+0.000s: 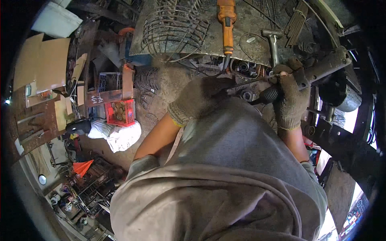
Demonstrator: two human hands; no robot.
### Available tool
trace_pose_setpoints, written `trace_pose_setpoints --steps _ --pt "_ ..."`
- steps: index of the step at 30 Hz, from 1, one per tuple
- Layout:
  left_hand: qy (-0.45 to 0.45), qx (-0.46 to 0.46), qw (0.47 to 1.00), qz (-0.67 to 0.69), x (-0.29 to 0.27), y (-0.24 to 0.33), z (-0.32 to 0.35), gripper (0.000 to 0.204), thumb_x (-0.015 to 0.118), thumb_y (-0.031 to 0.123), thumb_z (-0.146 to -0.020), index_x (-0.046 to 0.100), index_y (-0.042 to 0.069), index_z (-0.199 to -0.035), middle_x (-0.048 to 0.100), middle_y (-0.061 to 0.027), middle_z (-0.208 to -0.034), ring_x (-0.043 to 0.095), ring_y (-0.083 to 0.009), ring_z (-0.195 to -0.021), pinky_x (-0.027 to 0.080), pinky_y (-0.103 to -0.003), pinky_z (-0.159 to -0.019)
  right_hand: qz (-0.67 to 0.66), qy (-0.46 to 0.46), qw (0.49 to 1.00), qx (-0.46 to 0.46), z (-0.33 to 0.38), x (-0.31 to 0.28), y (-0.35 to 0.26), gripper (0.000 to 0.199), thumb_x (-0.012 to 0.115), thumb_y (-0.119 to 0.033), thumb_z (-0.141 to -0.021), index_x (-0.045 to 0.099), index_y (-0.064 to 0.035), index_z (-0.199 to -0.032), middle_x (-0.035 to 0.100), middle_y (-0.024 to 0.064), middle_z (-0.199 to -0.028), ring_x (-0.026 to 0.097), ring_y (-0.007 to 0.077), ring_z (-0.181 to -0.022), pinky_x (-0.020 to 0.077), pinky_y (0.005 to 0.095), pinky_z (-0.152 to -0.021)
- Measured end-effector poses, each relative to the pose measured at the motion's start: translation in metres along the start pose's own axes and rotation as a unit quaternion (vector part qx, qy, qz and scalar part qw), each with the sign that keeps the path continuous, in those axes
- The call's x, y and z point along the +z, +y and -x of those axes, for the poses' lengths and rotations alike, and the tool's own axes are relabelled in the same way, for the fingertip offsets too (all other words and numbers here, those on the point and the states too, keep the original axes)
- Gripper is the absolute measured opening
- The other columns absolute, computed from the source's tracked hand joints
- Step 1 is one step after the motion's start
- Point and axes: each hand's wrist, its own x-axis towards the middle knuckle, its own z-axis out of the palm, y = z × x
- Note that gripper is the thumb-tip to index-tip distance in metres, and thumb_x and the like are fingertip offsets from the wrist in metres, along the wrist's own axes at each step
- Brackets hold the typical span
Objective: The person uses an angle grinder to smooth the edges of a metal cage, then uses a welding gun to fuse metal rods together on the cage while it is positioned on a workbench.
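left hand: fingers on thin rod, grip unclear | right hand: fingers clamped on black handle

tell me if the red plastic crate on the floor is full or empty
Partly filled: the red plastic crate holds a heap of brownish pieces that shows through its open top. What the pieces are cannot be told.

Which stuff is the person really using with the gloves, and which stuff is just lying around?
In use:
left hand, gloved, on a thin dark rod
right hand, gloved, gripping a black ribbed handle

Lying about:
orange power tool
hammer
wire cage
red crate
cardboard
white sack
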Motion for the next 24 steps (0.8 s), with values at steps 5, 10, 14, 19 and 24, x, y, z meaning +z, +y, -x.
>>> trace_pose_setpoints --steps 5,10,14,19,24 --pt "0.082 -0.113 0.98 -0.141 -0.036 0.003 0.034 0.029 0.065 0.011 -0.09 0.067 0.001 -0.117 0.072 -0.0143 -0.095 0.071 -0.0254 -0.083 0.055 -0.036 -0.073 -0.001 0.096 0.994 -0.045 0.006 0.029 0.01 0.039 0.074 -0.013 -0.089 0.061 0.0023 -0.122 0.067 0.0104 -0.106 0.065 0.0156 -0.085 0.0521 0.0279 -0.077" --pt "0.219 -0.202 0.953 -0.055 -0.095 -0.031 0.084 0.024 0.06 0.015 -0.096 0.069 0.003 -0.116 0.07 -0.0107 -0.087 0.065 -0.0184 -0.072 0.052 -0.032 -0.068 -0.052 0.12 0.991 -0.027 0.024 0.052 0.012 0.04 0.074 -0.016 -0.09 0.06 0.0017 -0.123 0.067 0.0087 -0.103 0.063 0.0151 -0.084 0.0522 0.0281 -0.076" --pt "0.205 -0.138 0.956 -0.159 -0.127 -0.053 0.089 0.027 0.063 0.017 -0.095 0.07 0.003 -0.117 0.073 -0.0176 -0.101 0.073 -0.0301 -0.085 0.055 -0.037 -0.075 0.021 0.141 0.99 -0.02 0.034 0.06 0.031 0.04 0.069 -0.019 -0.092 0.058 0.0012 -0.125 0.065 0.0068 -0.098 0.062 0.0148 -0.08 0.0504 0.0278 -0.07" --pt "0.169 -0.073 0.945 -0.27 -0.13 -0.072 0.079 0.027 0.062 0.017 -0.097 0.068 0.009 -0.122 0.072 -0.0119 -0.09 0.069 -0.0281 -0.076 0.054 -0.038 -0.075 0.011 0.135 0.99 -0.038 0.049 0.078 0.038 0.043 0.068 -0.019 -0.093 0.057 0.0016 -0.129 0.065 0.0067 -0.097 0.062 0.0146 -0.079 0.0504 0.0278 -0.067" --pt "0.184 -0.17 0.953 -0.168 -0.116 -0.062 0.071 0.025 0.064 0.019 -0.094 0.069 0.007 -0.116 0.072 -0.0134 -0.091 0.071 -0.0277 -0.079 0.054 -0.038 -0.071 0.002 0.128 0.991 -0.042 0.045 0.06 0.054 0.044 0.073 -0.019 -0.09 0.057 -0.0002 -0.127 0.066 0.0084 -0.104 0.063 0.0148 -0.084 0.0522 0.0281 -0.074"
